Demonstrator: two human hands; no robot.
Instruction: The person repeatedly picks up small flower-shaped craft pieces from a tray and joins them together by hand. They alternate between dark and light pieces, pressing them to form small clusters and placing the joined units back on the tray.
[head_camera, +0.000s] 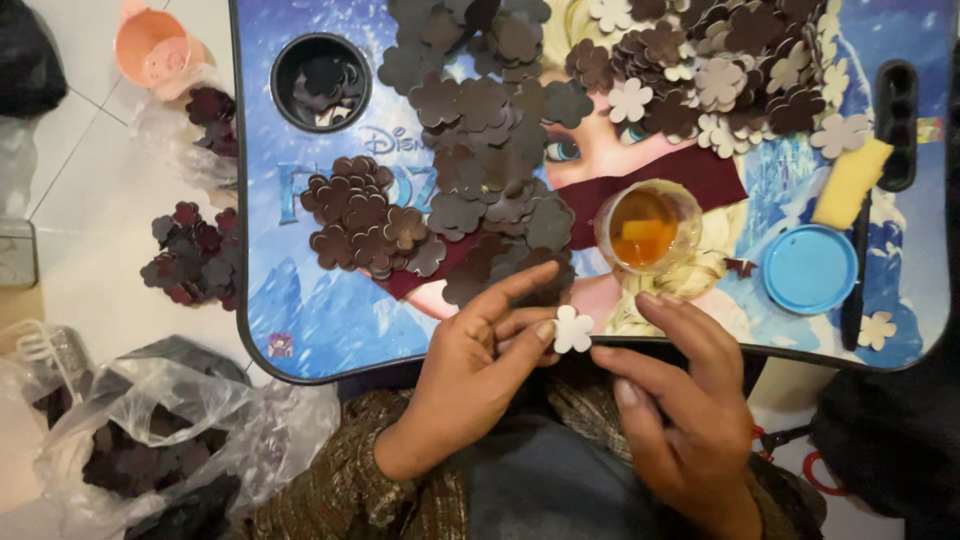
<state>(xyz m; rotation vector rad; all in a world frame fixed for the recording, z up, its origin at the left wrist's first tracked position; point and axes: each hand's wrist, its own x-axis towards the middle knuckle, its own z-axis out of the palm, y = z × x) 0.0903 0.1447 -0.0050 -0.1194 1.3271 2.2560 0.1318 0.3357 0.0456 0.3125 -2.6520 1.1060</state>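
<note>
Pinching the white flower (573, 330) in your left hand (478, 350), right hand (680, 385) loose beside it, you risk knocking the cup (647, 226) near the tray's (330, 340) front edge.

Flower cutout (573, 330), between the hands: pale, matt, felt-like sheet. Dark flower cutouts (480, 190) beyond the hands: same matt sheet (some face pale side up). Surface (330, 320): glossy printed plastic. Cup (648, 228) beyond the right hand: clear plastic. Bag (170, 420) beside the left hand: thin, crinkled, shiny film.
</note>
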